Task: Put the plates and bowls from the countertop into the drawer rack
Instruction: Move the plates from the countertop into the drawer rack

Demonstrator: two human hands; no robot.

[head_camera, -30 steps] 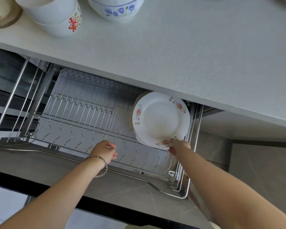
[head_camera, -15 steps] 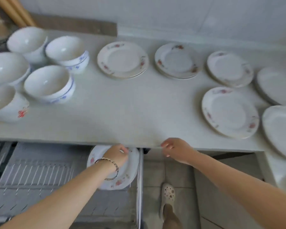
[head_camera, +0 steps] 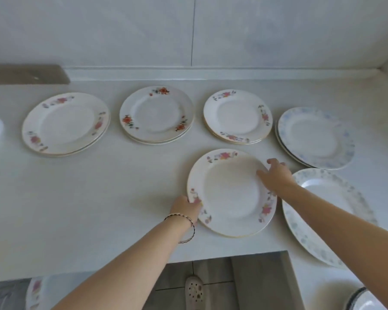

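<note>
White floral plate [head_camera: 231, 193] nearest, plate stacks [head_camera: 156, 115] behind; blue-patterned plates [head_camera: 316, 137] beside

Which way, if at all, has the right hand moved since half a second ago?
Yes. The right hand left the front edge of the countertop, went forward, and now holds the pink-flowered plate by its far right rim.

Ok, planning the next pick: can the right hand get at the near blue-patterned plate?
Probably yes: the near blue-patterned plate lies flat just beside the right hand, nothing stacked on it, though that hand must first release the pink-flower plate it grips.
</note>
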